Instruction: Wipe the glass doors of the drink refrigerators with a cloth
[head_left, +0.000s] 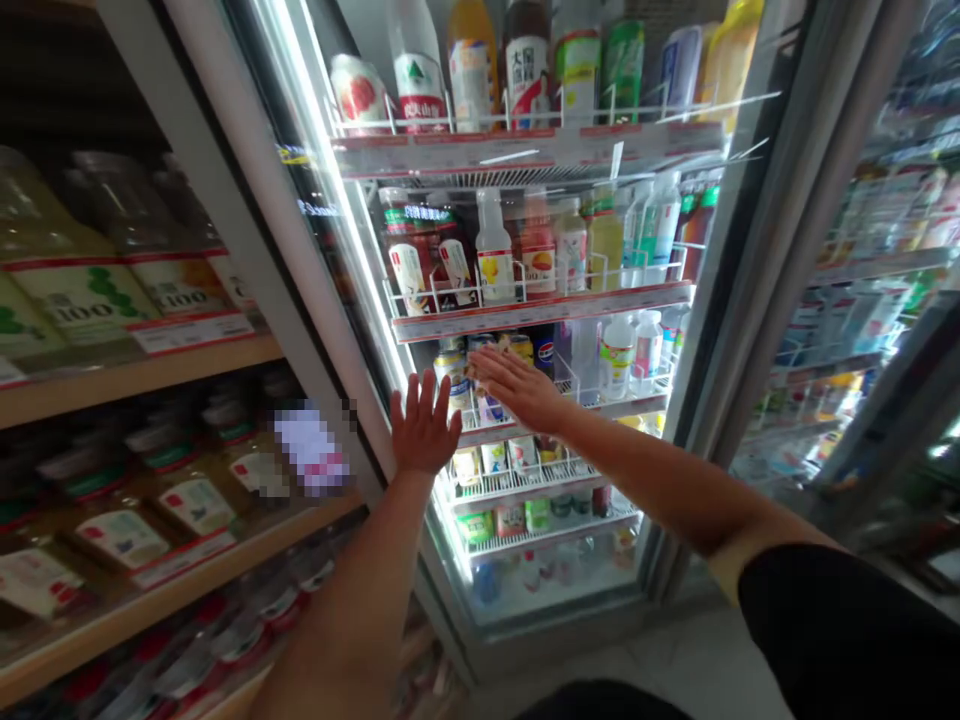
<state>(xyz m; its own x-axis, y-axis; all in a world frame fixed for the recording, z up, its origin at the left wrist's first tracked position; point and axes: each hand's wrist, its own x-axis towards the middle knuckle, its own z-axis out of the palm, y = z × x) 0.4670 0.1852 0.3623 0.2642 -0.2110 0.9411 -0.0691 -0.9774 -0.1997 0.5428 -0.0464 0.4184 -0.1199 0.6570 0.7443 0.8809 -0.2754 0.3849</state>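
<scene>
A lit drinks fridge with a glass front (555,590) stands before me. My left hand (426,425) is open with fingers spread, raised in front of the left edge of the glass. Further right, my right hand (517,390) has its fingers stretched out flat, pointing left. Neither hand holds anything; whether they touch the glass I cannot tell. Behind the right hand are drink cans, partly hidden, including a dark blue can (544,350). Above it sits a clear bottle with a yellow fruit label (493,250).
Wooden shelves (187,380) with juice bottles (82,300) stand close on the left. Large bottles (525,70) fill the fridge's top shelf. To the right, past a metal frame (742,390), are more stocked shelves (862,250). A pale floor (637,665) shows below.
</scene>
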